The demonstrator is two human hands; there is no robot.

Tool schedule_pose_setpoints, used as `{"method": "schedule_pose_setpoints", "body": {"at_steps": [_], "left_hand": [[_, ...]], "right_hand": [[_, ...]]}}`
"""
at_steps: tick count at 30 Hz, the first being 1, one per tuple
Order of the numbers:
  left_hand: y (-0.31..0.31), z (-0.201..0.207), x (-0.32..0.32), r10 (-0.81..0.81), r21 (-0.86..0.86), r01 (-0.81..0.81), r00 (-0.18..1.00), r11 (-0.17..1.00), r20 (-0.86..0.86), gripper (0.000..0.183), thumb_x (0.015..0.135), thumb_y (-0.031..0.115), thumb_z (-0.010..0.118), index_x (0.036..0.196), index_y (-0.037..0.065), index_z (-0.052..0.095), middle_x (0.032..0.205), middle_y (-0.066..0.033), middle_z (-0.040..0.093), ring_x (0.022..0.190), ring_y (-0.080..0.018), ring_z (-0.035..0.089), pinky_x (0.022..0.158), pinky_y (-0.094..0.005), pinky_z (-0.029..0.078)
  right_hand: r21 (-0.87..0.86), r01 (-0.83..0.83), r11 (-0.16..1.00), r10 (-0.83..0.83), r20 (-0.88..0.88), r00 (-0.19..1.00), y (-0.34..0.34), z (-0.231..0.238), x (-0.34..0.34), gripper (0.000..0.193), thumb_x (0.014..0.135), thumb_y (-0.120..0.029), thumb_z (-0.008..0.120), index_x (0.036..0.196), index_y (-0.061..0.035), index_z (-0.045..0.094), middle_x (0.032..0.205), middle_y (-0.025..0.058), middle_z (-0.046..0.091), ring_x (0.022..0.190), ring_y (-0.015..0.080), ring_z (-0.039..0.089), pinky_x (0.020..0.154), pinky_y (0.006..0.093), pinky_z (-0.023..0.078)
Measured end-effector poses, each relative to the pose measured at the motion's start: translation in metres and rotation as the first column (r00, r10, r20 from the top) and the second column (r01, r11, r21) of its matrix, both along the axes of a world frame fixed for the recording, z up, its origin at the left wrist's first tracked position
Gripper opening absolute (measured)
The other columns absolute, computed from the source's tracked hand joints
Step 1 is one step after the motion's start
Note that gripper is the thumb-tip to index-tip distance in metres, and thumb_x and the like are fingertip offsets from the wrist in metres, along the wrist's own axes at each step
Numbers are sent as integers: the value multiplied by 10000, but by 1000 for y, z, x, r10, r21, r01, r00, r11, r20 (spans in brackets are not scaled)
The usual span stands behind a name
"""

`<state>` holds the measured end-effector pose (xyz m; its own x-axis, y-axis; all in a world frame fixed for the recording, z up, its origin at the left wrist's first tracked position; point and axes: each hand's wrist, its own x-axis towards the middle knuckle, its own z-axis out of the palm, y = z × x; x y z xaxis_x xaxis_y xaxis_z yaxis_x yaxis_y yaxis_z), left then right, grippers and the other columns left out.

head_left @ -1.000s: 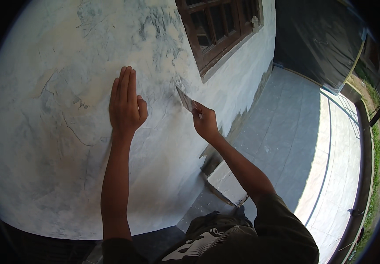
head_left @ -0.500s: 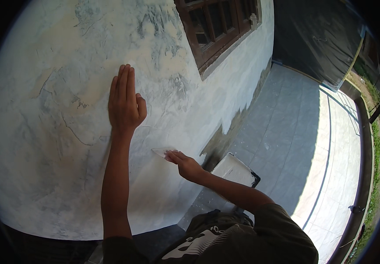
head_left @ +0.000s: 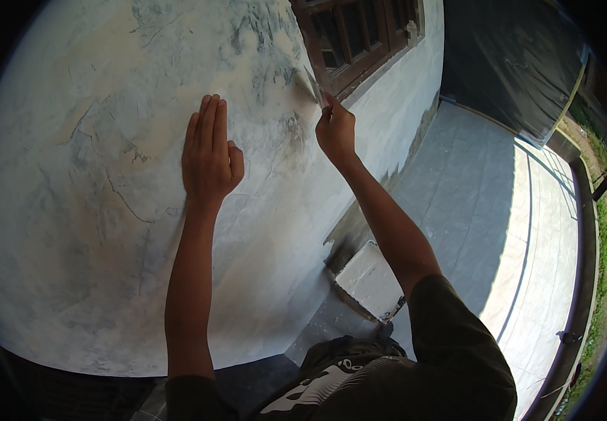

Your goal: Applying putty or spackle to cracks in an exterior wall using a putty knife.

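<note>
1 left hand [head_left: 212,156] lies flat on the plastered wall [head_left: 71,274] at 10 o'clock, fingers together; the right hand [head_left: 336,131] pinches a putty knife [head_left: 315,88] at 12 o'clock, probably light, best held behind its blade.

Beyond the tiled floor [head_left: 451,182], a black sheet [head_left: 514,67] is hanging; left of the floor, a brown window [head_left: 365,42] is sitting; right of it, grass [head_left: 603,259] is growing.
</note>
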<state>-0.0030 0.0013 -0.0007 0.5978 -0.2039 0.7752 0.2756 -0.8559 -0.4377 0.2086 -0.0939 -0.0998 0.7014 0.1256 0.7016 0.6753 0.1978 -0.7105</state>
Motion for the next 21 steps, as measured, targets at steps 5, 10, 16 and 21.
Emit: {"method": "schedule_pose_setpoints", "body": {"at_steps": [5,10,16,21], "left_hand": [[-4,2,3,-11,-6,11,1000,1000,-3,611,809,78,449,1394,-100,440,1453,-226,475,1388,-336,438,1151,-459,340],[1,2,0,-17,2,17,1000,1000,-3,621,805,78,450,1399,-100,433,1450,-224,481,1383,-337,445,1148,-463,344],[3,1,-4,-24,0,24,1000,1000,11,626,797,70,450,1402,-90,437,1447,-216,487,1384,-337,447,1146,-471,345],[-2,1,0,-37,-17,37,999,999,6,621,800,76,452,1399,-89,441,1446,-217,485,1388,-336,442,1152,-467,338]], "right_hand": [[36,56,998,-63,266,962,24,-2,-26,357,866,107,515,1197,29,623,1120,248,668,1049,395,652,878,407,550],[-96,-154,983,177,306,935,-6,-33,-64,383,841,132,521,1196,30,621,1212,224,648,1081,390,640,916,399,545],[-500,-579,644,627,-89,774,-56,-99,-111,380,843,101,547,1184,-12,674,1006,217,706,893,374,688,798,373,543],[-12,-146,989,145,-51,988,-25,-51,-59,330,909,72,527,1218,41,639,964,233,711,914,304,720,819,353,549]]}}
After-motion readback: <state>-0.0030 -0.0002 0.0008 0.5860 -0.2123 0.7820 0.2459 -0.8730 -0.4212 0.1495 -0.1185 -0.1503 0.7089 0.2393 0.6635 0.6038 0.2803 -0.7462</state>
